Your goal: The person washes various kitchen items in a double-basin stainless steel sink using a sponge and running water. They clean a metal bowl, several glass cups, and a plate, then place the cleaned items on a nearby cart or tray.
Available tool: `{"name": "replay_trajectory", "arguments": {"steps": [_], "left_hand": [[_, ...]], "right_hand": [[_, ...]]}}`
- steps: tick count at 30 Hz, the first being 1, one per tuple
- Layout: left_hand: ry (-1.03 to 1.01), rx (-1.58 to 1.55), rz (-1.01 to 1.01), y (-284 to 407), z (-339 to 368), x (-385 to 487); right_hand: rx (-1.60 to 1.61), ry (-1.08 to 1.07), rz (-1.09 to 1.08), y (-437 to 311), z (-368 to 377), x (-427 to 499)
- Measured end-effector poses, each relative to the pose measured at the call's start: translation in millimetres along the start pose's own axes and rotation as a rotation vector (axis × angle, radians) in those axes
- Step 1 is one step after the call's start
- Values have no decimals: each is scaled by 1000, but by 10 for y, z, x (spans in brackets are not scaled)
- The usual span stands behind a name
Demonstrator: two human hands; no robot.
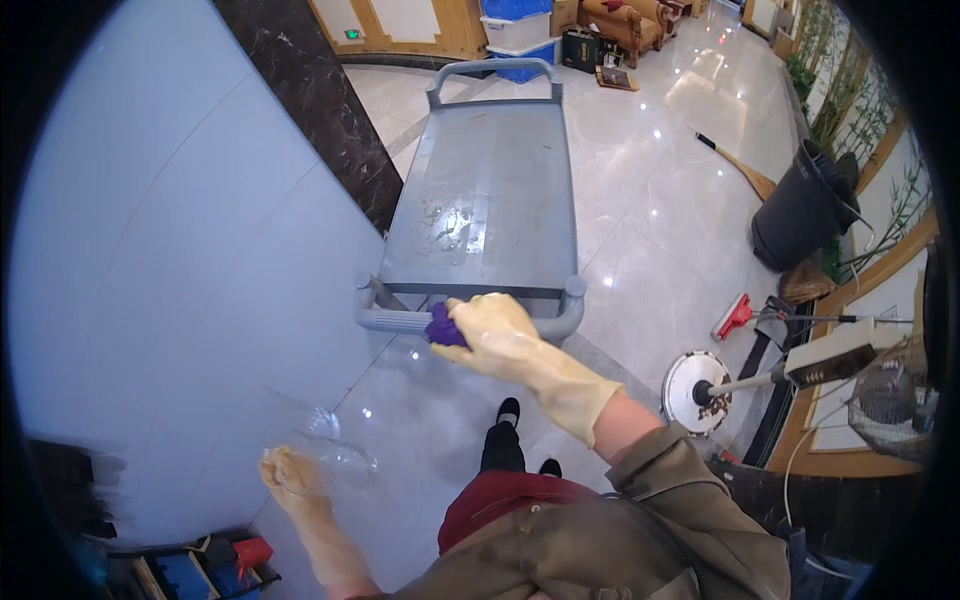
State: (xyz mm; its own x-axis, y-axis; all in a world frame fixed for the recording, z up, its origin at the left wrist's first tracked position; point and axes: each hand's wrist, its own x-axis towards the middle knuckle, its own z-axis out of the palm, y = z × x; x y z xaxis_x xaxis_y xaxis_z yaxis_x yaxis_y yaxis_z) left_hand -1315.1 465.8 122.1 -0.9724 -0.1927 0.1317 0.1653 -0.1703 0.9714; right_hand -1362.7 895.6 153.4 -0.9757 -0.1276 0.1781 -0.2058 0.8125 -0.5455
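Observation:
A grey plastic utility cart [510, 165] stands before me, its top wet with small puddles and bits of debris. My right hand [491, 334], in a cream rubber glove, presses a purple cloth [445, 327] around the ribbed near handle [397, 321] of the cart. Off to the lower left is my left hand [291, 474], gloved alike and blurred, its fingers curled. Something clear, like a thin plastic bag or container [337, 454], shows beside that hand; the blur hides its exact shape and how it is held.
A pale wall [187, 225] and dark marble pillar [315, 97] border the left. At right are a black bucket [799, 206], a red squeegee [731, 316], a round-based pedestal fan [697, 394] and a wooden-bladed tool [739, 169]. A crate [180, 574] sits lower left; storage boxes [517, 34] stand beyond.

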Motion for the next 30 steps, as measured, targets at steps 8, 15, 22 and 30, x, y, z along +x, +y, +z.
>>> {"name": "replay_trajectory", "arguments": {"steps": [8, 15, 22, 30], "left_hand": [[247, 1343, 804, 508, -479, 85], [26, 492, 490, 376, -152, 340], [-125, 819, 966, -270, -58, 369], [-130, 1821, 1231, -122, -429, 262]], "right_hand": [[485, -72, -45, -1191, 622, -638], [1434, -64, 603, -1075, 556, -1234], [412, 473, 589, 466, -361, -1362], [-401, 396, 479, 225, 934, -1290]]}}
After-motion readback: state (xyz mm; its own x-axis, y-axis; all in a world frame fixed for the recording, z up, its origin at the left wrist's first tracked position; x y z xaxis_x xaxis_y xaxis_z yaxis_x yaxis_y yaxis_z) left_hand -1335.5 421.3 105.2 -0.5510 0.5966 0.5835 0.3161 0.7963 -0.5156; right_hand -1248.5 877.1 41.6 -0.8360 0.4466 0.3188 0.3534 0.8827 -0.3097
